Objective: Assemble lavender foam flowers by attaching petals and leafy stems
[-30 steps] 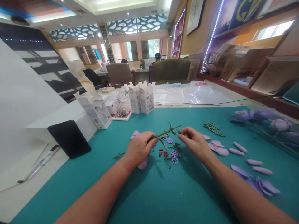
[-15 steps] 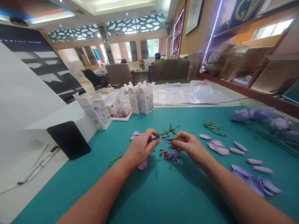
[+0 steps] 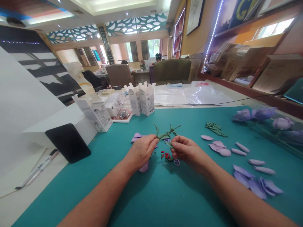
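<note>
Left hand (image 3: 141,152) pinched closed on a green plastic flower stem (image 3: 167,133) at lower middle of the frame; right hand (image 3: 187,150) also pinched closed, on the stem's lower leaf, just above small red and purple parts (image 3: 166,156). Up left of center, open white cardboard boxes (image 3: 147,99) stand beside a white tray (image 3: 127,120) holding bagged parts (image 3: 121,114).
</note>
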A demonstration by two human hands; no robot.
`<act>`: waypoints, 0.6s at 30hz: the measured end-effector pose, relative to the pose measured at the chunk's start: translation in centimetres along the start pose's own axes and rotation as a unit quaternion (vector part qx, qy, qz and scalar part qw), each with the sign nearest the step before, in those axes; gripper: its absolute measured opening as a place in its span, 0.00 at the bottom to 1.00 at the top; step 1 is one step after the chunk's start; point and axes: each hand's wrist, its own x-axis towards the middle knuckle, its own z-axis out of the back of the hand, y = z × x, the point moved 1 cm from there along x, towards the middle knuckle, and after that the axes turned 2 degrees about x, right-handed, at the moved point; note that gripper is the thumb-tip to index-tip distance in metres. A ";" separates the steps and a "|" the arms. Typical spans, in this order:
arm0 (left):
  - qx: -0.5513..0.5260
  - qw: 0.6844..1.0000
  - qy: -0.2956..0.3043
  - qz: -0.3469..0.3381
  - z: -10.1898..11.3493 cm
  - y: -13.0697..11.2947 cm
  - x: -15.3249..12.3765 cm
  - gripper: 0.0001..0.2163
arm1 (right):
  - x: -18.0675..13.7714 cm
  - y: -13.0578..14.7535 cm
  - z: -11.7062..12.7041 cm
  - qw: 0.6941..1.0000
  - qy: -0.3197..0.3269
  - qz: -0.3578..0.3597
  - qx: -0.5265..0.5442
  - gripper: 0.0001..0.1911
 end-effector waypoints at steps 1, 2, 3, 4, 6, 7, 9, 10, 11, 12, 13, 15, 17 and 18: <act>-0.004 1.000 0.002 -0.001 0.0 0.0 0.0 0.15 | -0.1 0.0 -0.1 1.000 0.007 -0.009 0.013 0.18; -0.007 1.000 0.005 -0.003 -0.1 0.0 0.0 0.14 | -0.1 -0.1 -0.2 1.000 0.014 -0.015 0.022 0.18; -0.010 1.000 0.007 -0.005 -0.1 -0.1 0.0 0.14 | -0.2 -0.1 -0.4 0.999 0.022 -0.020 0.030 0.18; -0.011 1.000 0.008 -0.008 -0.2 -0.1 0.1 0.13 | -0.3 -0.1 -0.5 0.999 0.030 -0.023 0.036 0.17; -0.012 1.000 0.010 -0.011 -0.2 -0.2 0.1 0.12 | -0.4 -0.1 -0.6 0.998 0.043 -0.028 0.042 0.16; -0.012 1.000 0.011 -0.011 -0.2 -0.3 0.1 0.12 | -0.4 -0.1 -0.6 0.998 0.046 -0.029 0.042 0.16; -0.013 1.000 0.014 -0.010 -0.2 -0.3 0.1 0.11 | -0.4 -0.1 -0.6 0.997 0.049 -0.029 0.046 0.16; -0.013 1.000 0.016 -0.009 -0.2 -0.4 0.0 0.12 | -0.4 -0.2 -0.6 0.997 0.050 -0.030 0.049 0.16; -0.013 1.000 0.019 -0.009 -0.2 -0.4 0.0 0.12 | -0.3 -0.2 -0.6 0.997 0.052 -0.031 0.053 0.16; -0.011 1.000 0.020 -0.011 -0.3 -0.4 0.0 0.12 | -0.3 -0.3 -0.6 0.996 0.055 -0.033 0.056 0.16; -0.010 1.000 0.021 -0.015 -0.3 -0.4 0.0 0.12 | -0.3 -0.4 -0.6 0.996 0.058 -0.035 0.059 0.16; -0.007 1.000 0.021 -0.022 -0.4 -0.4 -0.1 0.12 | -0.2 -0.6 -0.7 0.996 0.061 -0.036 0.058 0.19; -0.005 0.999 0.023 -0.027 -0.5 -0.5 -0.1 0.12 | -0.3 -0.8 -0.8 0.997 0.056 -0.032 0.036 0.19; -0.004 0.999 0.024 -0.027 -0.5 -0.5 -0.1 0.12 | -0.3 -0.9 -0.9 0.998 0.054 -0.027 0.017 0.18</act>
